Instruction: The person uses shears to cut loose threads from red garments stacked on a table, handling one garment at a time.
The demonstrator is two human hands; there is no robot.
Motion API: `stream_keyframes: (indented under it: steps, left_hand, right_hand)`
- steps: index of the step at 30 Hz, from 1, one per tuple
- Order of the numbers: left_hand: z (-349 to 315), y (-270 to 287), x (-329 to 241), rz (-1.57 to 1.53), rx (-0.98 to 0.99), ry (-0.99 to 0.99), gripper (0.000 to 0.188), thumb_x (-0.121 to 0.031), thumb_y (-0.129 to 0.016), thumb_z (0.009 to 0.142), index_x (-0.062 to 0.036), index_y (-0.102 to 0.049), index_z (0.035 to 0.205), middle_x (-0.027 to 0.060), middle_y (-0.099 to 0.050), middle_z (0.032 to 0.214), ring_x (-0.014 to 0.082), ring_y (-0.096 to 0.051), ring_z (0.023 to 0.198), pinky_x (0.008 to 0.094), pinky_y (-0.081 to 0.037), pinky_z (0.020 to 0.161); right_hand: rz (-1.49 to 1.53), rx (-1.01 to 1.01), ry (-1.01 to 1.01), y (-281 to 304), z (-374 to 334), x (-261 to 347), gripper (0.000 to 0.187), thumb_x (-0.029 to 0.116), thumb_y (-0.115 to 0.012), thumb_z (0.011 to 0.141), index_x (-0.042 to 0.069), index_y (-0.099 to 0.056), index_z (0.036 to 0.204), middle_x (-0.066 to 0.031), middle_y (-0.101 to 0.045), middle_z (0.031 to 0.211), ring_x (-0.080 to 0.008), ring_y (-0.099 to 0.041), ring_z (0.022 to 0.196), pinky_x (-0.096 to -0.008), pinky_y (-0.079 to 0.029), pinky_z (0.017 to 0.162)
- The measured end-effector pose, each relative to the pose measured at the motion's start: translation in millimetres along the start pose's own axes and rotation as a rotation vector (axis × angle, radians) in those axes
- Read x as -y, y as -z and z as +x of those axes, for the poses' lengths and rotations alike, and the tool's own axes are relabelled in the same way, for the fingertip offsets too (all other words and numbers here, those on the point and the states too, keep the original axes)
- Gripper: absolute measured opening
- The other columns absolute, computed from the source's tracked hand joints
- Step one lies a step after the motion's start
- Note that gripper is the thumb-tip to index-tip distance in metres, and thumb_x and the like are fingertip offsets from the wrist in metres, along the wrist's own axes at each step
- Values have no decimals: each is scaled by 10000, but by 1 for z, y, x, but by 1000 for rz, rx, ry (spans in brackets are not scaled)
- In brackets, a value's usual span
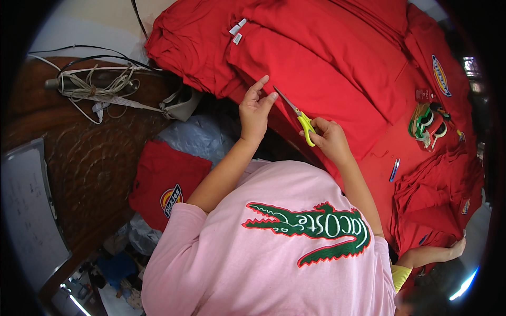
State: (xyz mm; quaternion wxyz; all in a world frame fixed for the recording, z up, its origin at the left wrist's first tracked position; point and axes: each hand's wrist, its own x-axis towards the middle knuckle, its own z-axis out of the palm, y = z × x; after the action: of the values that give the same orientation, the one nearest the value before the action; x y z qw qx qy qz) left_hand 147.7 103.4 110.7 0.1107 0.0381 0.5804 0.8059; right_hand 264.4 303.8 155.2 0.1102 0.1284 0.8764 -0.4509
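Note:
My right hand (329,141) holds a pair of scissors (305,126) with yellow-green handles, the blades pointing up and left. My left hand (255,111) is raised just left of the blade tips, its thumb and index finger apart, with nothing visible between them. Both hands are over the near edge of a big heap of red cloth (316,63), which looks like garments. White labels (237,31) stick out of the cloth beyond my left hand. A folded red garment (168,174) with a patch lies beside my left forearm, on clear plastic wrapping (197,137).
To the right lie small blue snips (394,170), a cluster of green and white rolls (428,126) and more red garments (432,195). Another person's hand (456,249) touches those garments. Bundled cords (100,87) and a whiteboard (34,205) are at the left.

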Motion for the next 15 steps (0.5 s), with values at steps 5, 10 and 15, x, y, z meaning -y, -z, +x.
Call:
stream_keyframes:
  steps: [5,10,15]
  left_hand:
    - [8,2,-4,-67,27,23,710,146,-683,867,-3,-449,1520,44,-635,1210,67,-584,966,220,-502,947]
    - [9,2,-16,-132,80,38,769,165,-682,849,-6,-407,1546,73,-546,1417,68,-579,970,232,-509,959]
    - [12,2,-23,-151,77,21,740,175,-664,858,-20,-433,1533,44,-592,1283,55,-578,943,195,-523,864]
  right_hand:
    - [-37,-82,109,-2,13,10,319,277,-806,780,6,-690,903,-159,-572,612,-293,-558,516,-401,-448,555]
    - [-90,-63,85,2,27,31,359,316,-819,763,9,-687,897,-149,-576,612,-283,-566,519,-399,-444,553]
    - [-53,-47,48,-2,29,23,328,291,-809,796,5,-682,892,-128,-567,600,-239,-550,509,-373,-423,539]
